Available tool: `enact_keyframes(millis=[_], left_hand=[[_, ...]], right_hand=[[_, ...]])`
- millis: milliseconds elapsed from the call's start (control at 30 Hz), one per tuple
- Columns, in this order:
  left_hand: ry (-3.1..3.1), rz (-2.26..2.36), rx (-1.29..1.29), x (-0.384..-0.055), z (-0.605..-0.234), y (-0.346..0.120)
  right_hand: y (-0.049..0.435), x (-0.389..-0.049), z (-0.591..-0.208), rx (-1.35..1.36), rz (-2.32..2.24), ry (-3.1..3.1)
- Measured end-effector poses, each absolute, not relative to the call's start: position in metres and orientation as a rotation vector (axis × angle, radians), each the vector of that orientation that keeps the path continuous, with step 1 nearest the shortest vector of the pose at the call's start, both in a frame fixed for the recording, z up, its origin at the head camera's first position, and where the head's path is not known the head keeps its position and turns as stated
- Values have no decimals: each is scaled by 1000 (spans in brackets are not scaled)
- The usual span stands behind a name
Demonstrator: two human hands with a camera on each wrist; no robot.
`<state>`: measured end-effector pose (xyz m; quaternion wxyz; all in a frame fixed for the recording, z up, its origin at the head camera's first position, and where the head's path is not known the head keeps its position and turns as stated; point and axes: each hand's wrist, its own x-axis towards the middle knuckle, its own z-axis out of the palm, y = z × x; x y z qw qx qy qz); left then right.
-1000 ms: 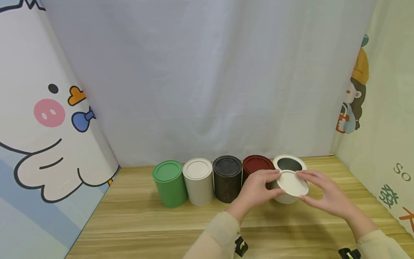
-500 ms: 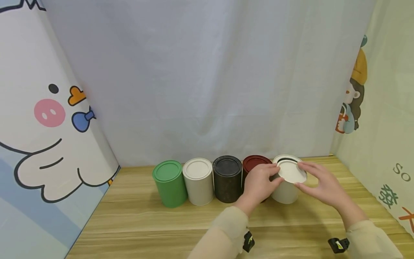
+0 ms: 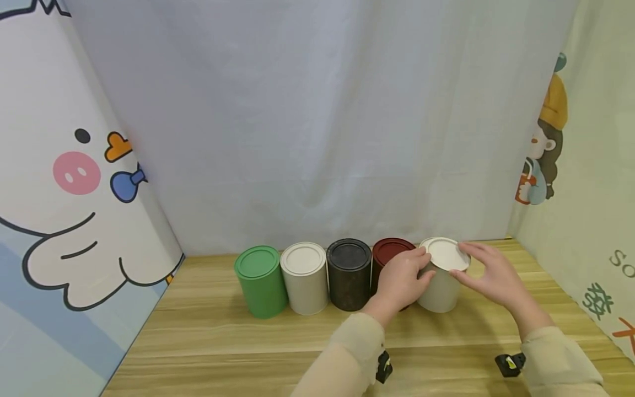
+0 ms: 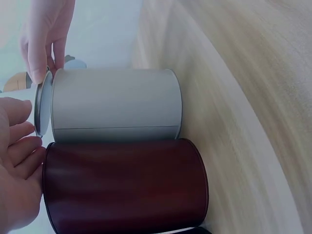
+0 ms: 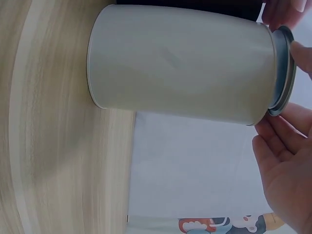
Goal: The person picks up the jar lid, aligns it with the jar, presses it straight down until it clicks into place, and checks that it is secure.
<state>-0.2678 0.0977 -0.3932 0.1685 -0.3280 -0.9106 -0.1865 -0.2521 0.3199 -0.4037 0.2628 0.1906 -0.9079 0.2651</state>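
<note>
At the right end of a row of cans stands a white can (image 3: 439,292). Its white lid (image 3: 448,253) sits tilted and slightly off centre on the mouth; a gap shows between rim and lid in the right wrist view. My right hand (image 3: 496,278) grips the lid's right edge between thumb and fingers. From the left side, my left hand (image 3: 401,281) holds the lid's edge with thumb and fingertips, in front of the dark red can (image 4: 126,185). That can touches or nearly touches the white one and is partly hidden in the head view.
Further left in the row stand a black can (image 3: 349,281), another white can (image 3: 305,286) and a green can (image 3: 263,289), all lidded. They stand on a wood-grain table (image 3: 223,353). A pale curtain (image 3: 307,138) hangs close behind.
Both hands have carried the lid back and down from in front of the right white can onto its mouth, covering the dark opening. The other cans have stayed put.
</note>
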Motion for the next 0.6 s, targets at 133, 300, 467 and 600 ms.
enact_keyframes(millis=[133, 300, 467, 600], left_hand=[[-2636, -464, -957, -270, -392, 99], [-2675, -405, -964, -273, -391, 103], [-2690, -344, -961, -275, -389, 107], [-2680, -290, -962, -276, -389, 110]], right_hand=[[321, -256, -404, 506, 704, -2480], [323, -260, -403, 502, 717, -2515], [325, -263, -402, 504, 747, -2547], [326, -263, -401, 509, 762, -2584]])
